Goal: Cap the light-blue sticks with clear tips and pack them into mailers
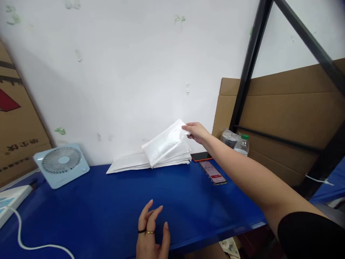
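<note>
My left hand (pixel 153 233) hovers empty, loosely spread, while my right hand (pixel 196 132) pinches a glossy white rectangular packet (pixel 164 144) endwise, likely for easy tilting, above flat white packets (pixel 129 162) at the blue desk's (pixel 107 201) back edge.

Left hand (pixel 152 233) cut by bottom edge, wrist out of view. Raised flat white plastic envelope (pixel 165 142) hides part of the white envelope stack (pixel 129 162). Right forearm (pixel 242 172) blocks the base of the clear plastic bottle with green cap (pixel 242 144). Black fabric sleeve (pixel 309 235) cropped. Lit rectangular phone (pixel 212 172): screen text too small, one edge pixelated. Brown printed cardboard box (pixel 18 118), thin white cable (pixel 37 247) run out of frame.
</note>
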`<action>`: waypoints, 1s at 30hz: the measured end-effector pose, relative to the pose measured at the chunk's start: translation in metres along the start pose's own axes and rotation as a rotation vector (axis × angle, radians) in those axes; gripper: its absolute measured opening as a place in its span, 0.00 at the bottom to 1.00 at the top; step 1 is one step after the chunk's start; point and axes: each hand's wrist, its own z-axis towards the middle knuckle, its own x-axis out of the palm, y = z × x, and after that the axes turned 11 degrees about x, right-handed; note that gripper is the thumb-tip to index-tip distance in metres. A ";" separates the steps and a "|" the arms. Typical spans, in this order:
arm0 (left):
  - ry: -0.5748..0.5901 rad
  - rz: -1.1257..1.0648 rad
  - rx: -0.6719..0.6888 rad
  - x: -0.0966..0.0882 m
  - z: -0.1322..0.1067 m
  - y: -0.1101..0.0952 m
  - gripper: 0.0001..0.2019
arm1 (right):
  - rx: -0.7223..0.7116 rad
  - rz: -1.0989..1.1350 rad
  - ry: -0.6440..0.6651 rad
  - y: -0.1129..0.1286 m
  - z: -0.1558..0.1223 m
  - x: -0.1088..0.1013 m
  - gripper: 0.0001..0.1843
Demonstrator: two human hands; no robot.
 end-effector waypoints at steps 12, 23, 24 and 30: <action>-0.036 -0.032 0.011 0.009 -0.005 0.011 0.15 | 0.271 -0.442 -0.335 -0.088 0.043 0.033 0.22; 0.009 -0.102 -0.113 0.012 -0.006 0.018 0.17 | -0.762 -1.088 0.039 -0.070 -0.007 0.183 0.17; 0.011 -0.125 -0.130 0.011 -0.006 0.018 0.17 | -0.764 -1.118 0.036 -0.068 -0.007 0.192 0.14; -0.033 -0.511 -0.462 -0.002 0.009 0.023 0.25 | -0.750 -1.046 -0.067 -0.040 -0.012 0.199 0.12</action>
